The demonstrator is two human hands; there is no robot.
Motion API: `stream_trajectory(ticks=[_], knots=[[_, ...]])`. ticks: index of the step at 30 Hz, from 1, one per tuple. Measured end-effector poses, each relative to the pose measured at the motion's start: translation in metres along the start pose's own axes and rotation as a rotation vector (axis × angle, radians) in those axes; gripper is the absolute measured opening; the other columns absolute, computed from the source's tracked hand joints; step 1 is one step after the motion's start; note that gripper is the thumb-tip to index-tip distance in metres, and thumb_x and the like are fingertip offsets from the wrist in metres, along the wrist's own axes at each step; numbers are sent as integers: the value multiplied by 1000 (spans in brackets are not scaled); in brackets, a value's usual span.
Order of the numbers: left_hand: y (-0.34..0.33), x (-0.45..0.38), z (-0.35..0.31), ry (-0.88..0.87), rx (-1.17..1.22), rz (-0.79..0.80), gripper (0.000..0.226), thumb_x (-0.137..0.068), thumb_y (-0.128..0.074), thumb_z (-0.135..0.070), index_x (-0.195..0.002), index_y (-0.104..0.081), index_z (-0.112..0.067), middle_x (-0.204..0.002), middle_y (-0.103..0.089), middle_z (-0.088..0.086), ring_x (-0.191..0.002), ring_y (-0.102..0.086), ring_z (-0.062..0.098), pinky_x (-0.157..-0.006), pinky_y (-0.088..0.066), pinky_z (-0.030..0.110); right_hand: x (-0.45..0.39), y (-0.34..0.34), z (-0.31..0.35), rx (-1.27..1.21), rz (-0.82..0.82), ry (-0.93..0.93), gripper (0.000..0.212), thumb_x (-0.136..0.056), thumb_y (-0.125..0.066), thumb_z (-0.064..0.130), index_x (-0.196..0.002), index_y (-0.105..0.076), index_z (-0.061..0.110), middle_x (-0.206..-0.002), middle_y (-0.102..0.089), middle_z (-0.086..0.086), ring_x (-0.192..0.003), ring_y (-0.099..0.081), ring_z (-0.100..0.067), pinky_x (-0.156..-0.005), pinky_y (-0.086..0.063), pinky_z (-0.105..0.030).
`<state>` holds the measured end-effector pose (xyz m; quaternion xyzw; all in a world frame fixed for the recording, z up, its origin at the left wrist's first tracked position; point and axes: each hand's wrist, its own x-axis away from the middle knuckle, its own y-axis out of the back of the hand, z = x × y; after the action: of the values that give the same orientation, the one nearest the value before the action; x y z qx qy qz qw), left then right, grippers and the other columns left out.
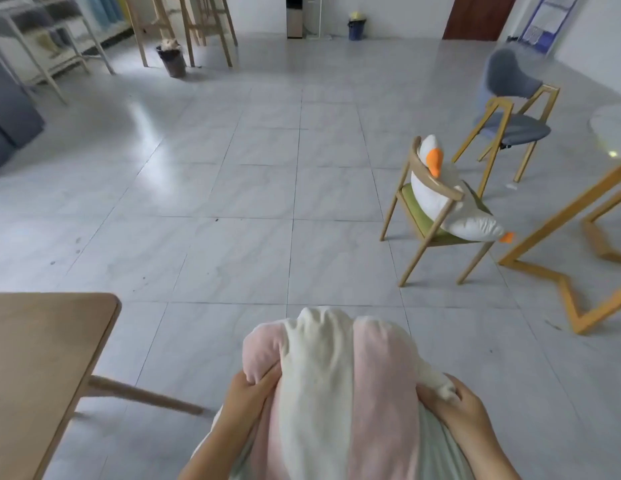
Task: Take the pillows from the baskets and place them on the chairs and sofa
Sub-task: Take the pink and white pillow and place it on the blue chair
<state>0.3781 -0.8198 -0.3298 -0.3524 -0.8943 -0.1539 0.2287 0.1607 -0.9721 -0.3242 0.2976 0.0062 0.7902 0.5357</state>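
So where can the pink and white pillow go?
The grey padded chair by the wall has a bare seat. The wooden chair with the green seat is crowded: a white goose pillow fills it.

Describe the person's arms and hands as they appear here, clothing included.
Both hands are bare: left hand, right hand. No gloves, rings, watch or bracelet show. The forearms are uncovered up to the frame's bottom edge, with no sleeve in view. Fingers show no markings.

left hand (248,393) bare | right hand (458,407) bare | forearms unsleeved | pale striped garment below
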Motion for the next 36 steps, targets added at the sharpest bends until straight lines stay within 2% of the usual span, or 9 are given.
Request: stream_trajectory(ticks=[7,9,11,19,23,26,29,33,36], knots=[[-6,-157,-123,-160,-14,-5,46,-35,-60,-53,-68,-65,-21,-54,-70,-15,-58,-63,3,-51,-48,19,-145,-32,114,-62,-44,111,75,-25,-56,52,-93,-56,21,-79,-58,12,-73,-53,-4,-61,-39,-19],[-21,-197,-137,-158,-6,36,41,-42,-59,-49,-76,-61,-26,-60,-70,-23,-61,-64,-4,-49,-47,8,-186,-41,125,-65,-63,77,77,-25,-56,52,-95,-57,19,-80,-60,9,-76,-57,-14,-62,-40,-21],[-38,-244,-147,-115,-27,29,31,-48,-62,-41,-75,-59,-25,-59,-70,-12,-67,-65,1,-50,-47,12,-232,-49,134,-67,-53,39,78,-26,-57,53,-95,-58,18,-83,-63,4,-80,-58,-19,-63,-41,-25],[-103,-431,-282,-131,36,-197,40,-37,-70,-40,-70,-61,-19,-49,-67,-8,-66,-61,15,-53,-42,25,-454,-58,272,-106,-7,68,68,-33,-64,48,-94,-56,20,-87,-62,-3,-75,-55,-9,-61,-40,-27],[-126,-514,-348,-173,62,-232,29,-45,-71,-30,-71,-59,-24,-61,-68,-6,-72,-61,13,-57,-44,25,-548,-63,341,-120,22,120,75,-24,-59,52,-93,-51,23,-79,-55,13,-71,-49,0,-59,-36,-23],[-145,-573,-378,-160,74,-234,25,-56,-73,-31,-73,-61,-17,-52,-66,-6,-67,-61,17,-55,-40,21,-609,-78,370,-122,44,86,60,-39,-67,39,-95,-52,22,-85,-58,-3,-71,-50,-7,-62,-37,-26],[-175,-646,-411,-174,106,-123,45,-50,-65,-48,-91,-65,-29,-81,-72,-18,-79,-67,0,-65,-46,19,-681,-89,390,-136,40,50,49,-51,-66,32,-97,-56,17,-87,-59,0,-76,-54,-13,-70,-39,-29],[-214,-772,-493,-171,32,-92,23,-63,-73,-30,-78,-63,-15,-65,-65,-2,-64,-60,12,-56,-43,22,-785,-91,443,-163,-123,24,34,-74,-73,10,-103,-56,10,-100,-61,-11,-89,-54,-23,-83,-37,-29],[-249,-858,-570,-206,-67,-52,20,-53,-68,-29,-68,-58,-22,-64,-63,-2,-64,-57,12,-53,-42,26,-849,-79,510,-168,-249,8,36,-72,-73,9,-104,-58,3,-90,-59,-15,-86,-51,-26,-74,-34,-18]])
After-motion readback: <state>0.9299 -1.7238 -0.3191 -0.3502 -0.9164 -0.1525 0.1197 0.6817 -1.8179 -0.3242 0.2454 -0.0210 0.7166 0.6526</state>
